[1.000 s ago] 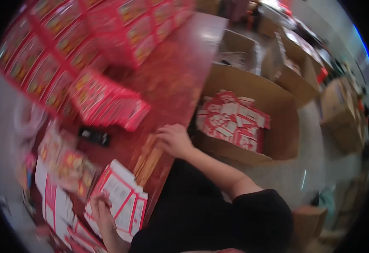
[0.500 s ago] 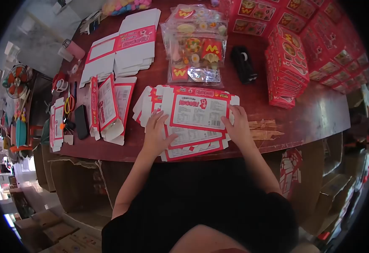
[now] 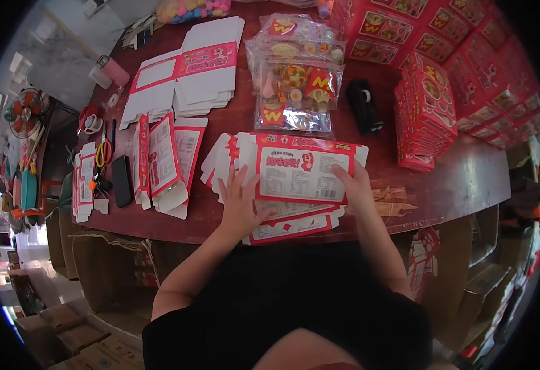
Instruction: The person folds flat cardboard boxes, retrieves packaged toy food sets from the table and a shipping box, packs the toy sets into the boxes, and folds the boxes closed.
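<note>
A flat red-and-white printed carton (image 3: 301, 176) lies uppermost in a loose pile in front of me. My right hand (image 3: 356, 188) grips its right edge, thumb on the printed face and the other fingers partly hidden behind the edge. My left hand (image 3: 240, 203) rests open at the pile's left side, its fingers spread over the edges of the cartons. More flat cartons (image 3: 294, 228) stick out below the top one, slightly fanned. Beyond the pile lie clear zip bags (image 3: 294, 80) of colourful toy food pieces.
Flat white-and-red box blanks (image 3: 208, 65) are stacked at the back left. Partly folded cartons (image 3: 162, 160), a black phone (image 3: 122, 180) and scissors (image 3: 103, 153) lie left. A black tape dispenser (image 3: 364, 108) and stacked finished boxes (image 3: 424, 111) stand right.
My right hand has closed on the top carton's right edge, and that carton has shifted slightly right over the pile. The left hand's fingers are spread. The whole view has shifted slightly.
</note>
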`<state>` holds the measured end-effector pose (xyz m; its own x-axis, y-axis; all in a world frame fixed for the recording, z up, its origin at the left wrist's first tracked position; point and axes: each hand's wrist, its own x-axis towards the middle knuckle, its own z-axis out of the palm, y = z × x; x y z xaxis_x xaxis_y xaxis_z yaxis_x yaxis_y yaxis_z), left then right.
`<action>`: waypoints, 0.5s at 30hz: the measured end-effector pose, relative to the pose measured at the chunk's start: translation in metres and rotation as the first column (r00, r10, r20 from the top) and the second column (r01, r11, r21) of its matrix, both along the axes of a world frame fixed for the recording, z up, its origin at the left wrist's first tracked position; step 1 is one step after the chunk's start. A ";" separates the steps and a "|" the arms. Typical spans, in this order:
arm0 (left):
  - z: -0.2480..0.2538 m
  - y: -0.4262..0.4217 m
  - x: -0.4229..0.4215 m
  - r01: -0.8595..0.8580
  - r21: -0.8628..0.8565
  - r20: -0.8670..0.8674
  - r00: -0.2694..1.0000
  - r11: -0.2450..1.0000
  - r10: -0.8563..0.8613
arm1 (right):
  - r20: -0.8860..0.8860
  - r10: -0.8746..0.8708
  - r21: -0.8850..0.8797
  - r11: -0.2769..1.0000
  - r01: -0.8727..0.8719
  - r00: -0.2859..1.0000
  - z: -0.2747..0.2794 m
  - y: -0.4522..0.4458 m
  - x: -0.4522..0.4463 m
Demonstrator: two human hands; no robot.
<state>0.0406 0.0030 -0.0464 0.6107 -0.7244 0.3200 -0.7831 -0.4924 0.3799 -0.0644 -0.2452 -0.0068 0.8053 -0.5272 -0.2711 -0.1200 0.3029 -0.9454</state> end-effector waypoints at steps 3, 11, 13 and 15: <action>0.061 -0.008 0.006 0.005 -0.176 0.237 0.971 0.984 0.037 | 0.031 0.160 -0.062 0.985 -0.158 0.987 0.017 -0.014 -0.010; 0.107 -0.058 0.049 0.389 0.029 -0.838 0.512 0.921 -0.190 | 0.029 0.353 -0.192 0.920 -0.341 0.935 0.022 0.010 -0.013; 0.095 -0.066 0.055 0.400 0.002 -0.913 0.375 0.917 -0.162 | 0.055 0.342 -0.163 0.930 -0.329 0.938 0.013 0.010 -0.012; 0.081 -0.074 0.057 0.346 -0.030 -0.955 0.266 0.938 -0.129 | 0.062 0.319 -0.182 0.935 -0.303 0.946 0.003 0.010 -0.011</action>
<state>0.0974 -0.0706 0.0343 0.2000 -0.8612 -0.4673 -0.0365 -0.4831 0.8748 -0.0753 -0.2347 -0.0035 0.9530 -0.2781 -0.1206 -0.0961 0.1003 -0.9903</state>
